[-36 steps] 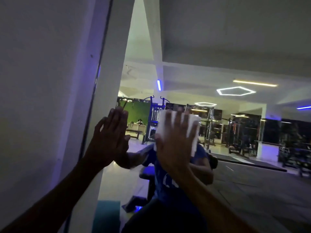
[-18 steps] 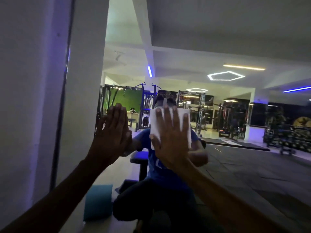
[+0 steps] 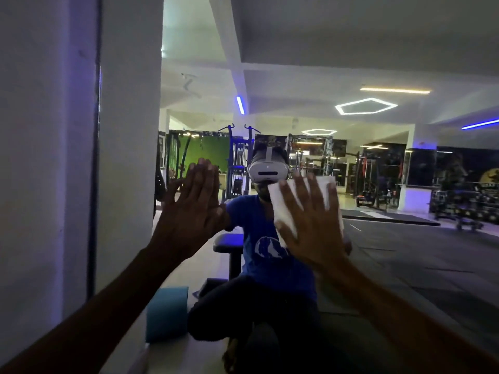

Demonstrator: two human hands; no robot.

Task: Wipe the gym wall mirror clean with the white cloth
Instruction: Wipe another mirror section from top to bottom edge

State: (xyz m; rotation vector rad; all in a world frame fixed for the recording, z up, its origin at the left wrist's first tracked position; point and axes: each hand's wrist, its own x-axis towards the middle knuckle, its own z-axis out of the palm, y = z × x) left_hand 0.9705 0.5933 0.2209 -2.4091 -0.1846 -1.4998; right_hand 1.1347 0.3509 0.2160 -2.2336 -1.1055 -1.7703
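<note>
**Cloth flat on the mirror**

My right hand [image 3: 310,225] lies spread, fingers straight, pressing the white cloth [image 3: 283,209] flat against the wall mirror [image 3: 405,238]; nothing is curled round it. My left hand [image 3: 193,209] rests open-palmed on the glass beside it, near the mirror's dark left edge [image 3: 93,184]. Between my hands the reflection shows a blue T-shirt [image 3: 259,233] and a white headset [image 3: 267,171], with gym machines [image 3: 378,179] and a hexagon ceiling light [image 3: 366,106] behind.
</note>
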